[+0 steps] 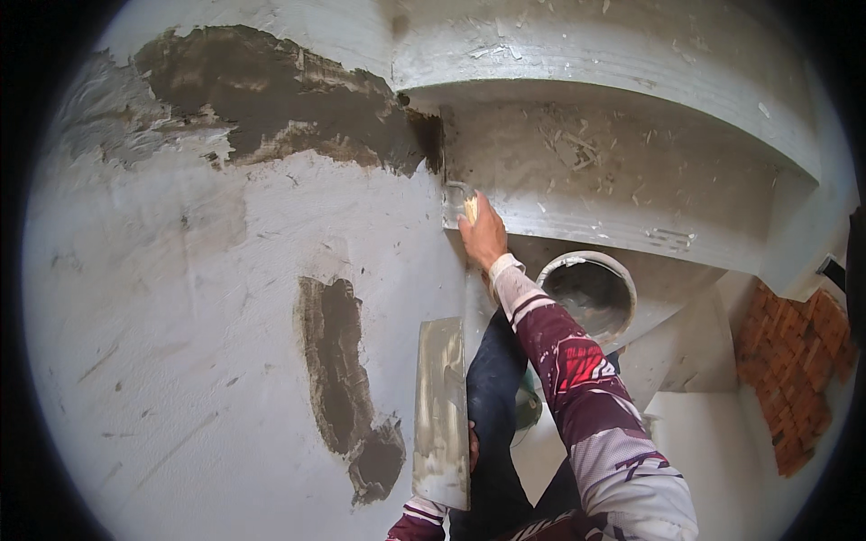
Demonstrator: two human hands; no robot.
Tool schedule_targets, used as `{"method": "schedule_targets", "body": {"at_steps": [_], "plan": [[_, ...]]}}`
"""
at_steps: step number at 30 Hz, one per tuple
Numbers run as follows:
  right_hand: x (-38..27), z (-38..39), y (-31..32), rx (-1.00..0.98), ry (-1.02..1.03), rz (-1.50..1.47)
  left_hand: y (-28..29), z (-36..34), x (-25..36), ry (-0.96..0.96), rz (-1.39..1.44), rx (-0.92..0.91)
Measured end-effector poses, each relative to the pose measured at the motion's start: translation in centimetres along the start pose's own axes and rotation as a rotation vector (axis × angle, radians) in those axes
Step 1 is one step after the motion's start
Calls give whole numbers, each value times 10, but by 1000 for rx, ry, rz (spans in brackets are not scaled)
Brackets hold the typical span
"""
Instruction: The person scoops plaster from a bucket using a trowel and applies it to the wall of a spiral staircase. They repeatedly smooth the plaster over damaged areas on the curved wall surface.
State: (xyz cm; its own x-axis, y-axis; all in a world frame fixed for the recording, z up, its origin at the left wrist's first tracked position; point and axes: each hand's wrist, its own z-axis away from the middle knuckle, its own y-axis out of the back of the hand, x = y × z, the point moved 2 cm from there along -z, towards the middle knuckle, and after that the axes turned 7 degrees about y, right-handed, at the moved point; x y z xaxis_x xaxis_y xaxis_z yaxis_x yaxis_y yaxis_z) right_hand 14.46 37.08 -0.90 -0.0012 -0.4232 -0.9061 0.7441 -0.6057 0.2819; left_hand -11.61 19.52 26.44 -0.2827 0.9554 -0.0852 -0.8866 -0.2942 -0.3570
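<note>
My right hand (485,236) is closed around the pale wooden handle of a small trowel (462,187) with a bent metal neck. Its blade, partly hard to make out, is at the corner where the wall (262,225) meets a curved step (577,153). Low in the view, my left hand (474,446) grips a long rectangular plastering trowel (439,410), its broad face smeared with grey plaster. The blade hides most of that hand; only a few fingers show. Dark, wet-looking plaster forms a wide patch (280,95) on the upper wall and a narrower patch (340,370) lower down.
A round bucket (622,270) with a plaster-stained inside stands beyond my right forearm, below the step. Dry flakes (577,149) litter the step surface. Reddish-brown herringbone tiles (794,379) lie far right. My dark-trousered leg (494,388) is close beside the wall.
</note>
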Motion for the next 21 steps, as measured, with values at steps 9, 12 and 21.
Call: {"method": "schedule_targets", "body": {"at_steps": [9, 12, 21], "plan": [[-34, -1, -10, 17, 40, -29, 15, -11, 8, -69, -255, -114], [-80, 24, 8, -103, 100, -139, 19, -14, 7, -72, -212, -324], [-18, 21, -4, 8, 19, -101, 19, -11, 4, -116, -203, -187]]}}
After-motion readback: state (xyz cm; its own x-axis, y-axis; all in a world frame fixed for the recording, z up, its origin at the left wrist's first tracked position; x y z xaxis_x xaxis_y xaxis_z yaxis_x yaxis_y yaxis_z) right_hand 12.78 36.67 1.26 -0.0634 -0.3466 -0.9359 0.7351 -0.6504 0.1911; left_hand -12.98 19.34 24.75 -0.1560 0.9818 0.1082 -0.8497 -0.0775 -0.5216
